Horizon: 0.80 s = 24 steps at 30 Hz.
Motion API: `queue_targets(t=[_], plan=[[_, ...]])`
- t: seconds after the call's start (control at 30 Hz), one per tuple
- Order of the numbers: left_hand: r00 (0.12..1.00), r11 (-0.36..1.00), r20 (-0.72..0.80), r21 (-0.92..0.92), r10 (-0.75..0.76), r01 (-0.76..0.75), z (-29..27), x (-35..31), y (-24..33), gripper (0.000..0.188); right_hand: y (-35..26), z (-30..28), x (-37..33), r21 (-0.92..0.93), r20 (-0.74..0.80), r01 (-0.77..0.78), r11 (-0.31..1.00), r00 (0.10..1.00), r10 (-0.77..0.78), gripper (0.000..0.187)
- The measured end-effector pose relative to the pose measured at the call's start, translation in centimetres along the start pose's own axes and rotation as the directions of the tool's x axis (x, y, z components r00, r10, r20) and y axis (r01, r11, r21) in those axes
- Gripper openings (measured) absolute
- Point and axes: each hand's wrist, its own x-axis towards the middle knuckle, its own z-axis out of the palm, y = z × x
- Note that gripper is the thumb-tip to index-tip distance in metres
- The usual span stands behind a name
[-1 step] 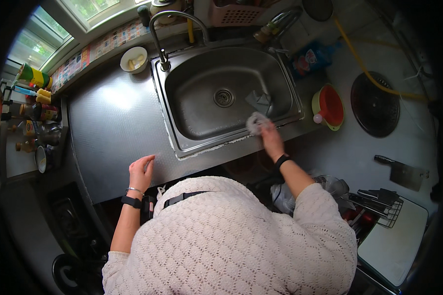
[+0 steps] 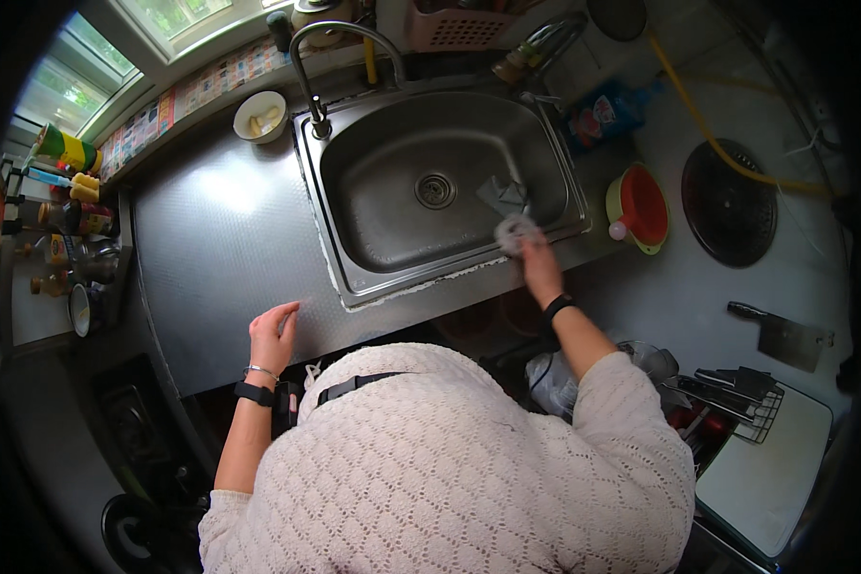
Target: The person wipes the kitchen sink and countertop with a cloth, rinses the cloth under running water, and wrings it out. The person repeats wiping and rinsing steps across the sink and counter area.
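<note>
The stainless steel sink (image 2: 383, 230) lies ahead of me, set into a metal counter. My right hand (image 2: 542, 268) is over its front rim, right of the middle, closed on a pale, rounded wad (image 2: 515, 232) that looks like a scrubber; motion blurs it slightly. Just beyond the wad, a greyish piece (image 2: 503, 195), perhaps a folded cloth, rests on the right side of the basin. My left hand (image 2: 275, 335) holds nothing; its fingers are loosely bent at the counter's front edge, with the thumb apart.
A tall faucet (image 2: 308, 91) rises behind the sink, beside a white bowl (image 2: 260, 117). Right of the sink are a red and green basin (image 2: 638, 206), a blue bottle (image 2: 605, 113), a round dark lid (image 2: 730, 203) and a cleaver (image 2: 784, 337). Bottles (image 2: 72, 218) stand far left.
My right hand has slid a little to the right along the sink's front rim, taking the pale wad with it. My left hand has hardly moved.
</note>
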Motion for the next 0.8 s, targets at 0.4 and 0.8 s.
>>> queue_targets(t=[0.4,0.8], plan=[[1.0,1.0,0.019,-0.024,-0.011,0.011,0.4,-1.0,-1.3,0.018,1.9,-1.5,2.7,-0.616,-0.139,0.026,0.787,0.98,-0.141,0.007],[0.998,0.997,0.014,-0.04,-0.059,0.06,0.5,-1.0,-2.2,0.019,-12.1,6.2,-1.1,-0.312,-0.033,0.406,0.859,0.899,-0.437,0.008]])
